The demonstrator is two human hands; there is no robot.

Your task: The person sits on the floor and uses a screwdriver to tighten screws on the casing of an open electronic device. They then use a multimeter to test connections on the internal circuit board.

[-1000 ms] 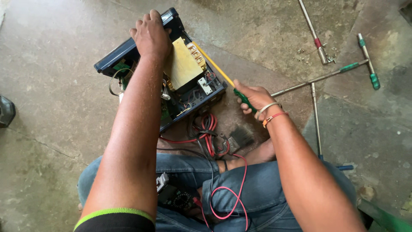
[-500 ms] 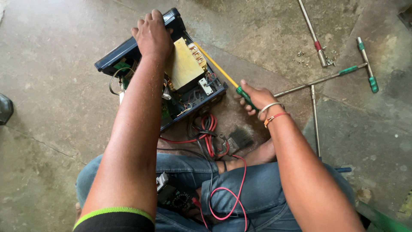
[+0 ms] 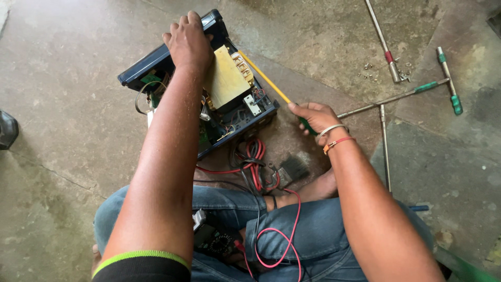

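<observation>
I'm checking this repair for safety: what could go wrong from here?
The screwdriver in the right hand reaches into the opened electrical unit; a slip might gouge its parts or jab the left hand steadying the case. The red wires trail over the lap and could snag, tugging the unit.

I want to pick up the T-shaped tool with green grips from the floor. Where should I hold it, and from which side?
Take the T-tool by its short crossbar, which carries the green grips, coming from above on the right. It lies flat on the floor, and that end is clear. Its long shaft runs left toward the right hand, so that end is crowded.
</observation>
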